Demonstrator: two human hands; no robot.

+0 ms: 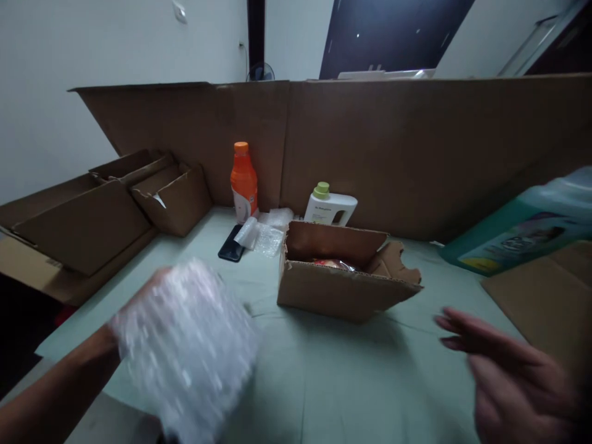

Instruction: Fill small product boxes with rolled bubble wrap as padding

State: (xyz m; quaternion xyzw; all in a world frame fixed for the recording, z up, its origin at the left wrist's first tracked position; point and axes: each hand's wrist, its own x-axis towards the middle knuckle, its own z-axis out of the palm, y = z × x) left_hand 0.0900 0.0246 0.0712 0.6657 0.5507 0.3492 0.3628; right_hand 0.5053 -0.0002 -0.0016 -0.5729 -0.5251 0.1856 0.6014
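Note:
In the head view, my left hand holds up a blurred sheet of bubble wrap; the sheet covers most of the fingers. My right hand is at the lower right, fingers stretched out and holding nothing. Between the hands stands an open cardboard box, its right end torn and uneven. Inside it lies something in a shiny red wrapper, mostly hidden by the box wall. Behind and left of the box, smaller pieces of bubble wrap lie partly over a dark phone.
An orange bottle and a white jug with a green cap stand by the tall cardboard panel. Several open boxes sit at the left. A large green-liquid container leans at the right beside a cardboard flap.

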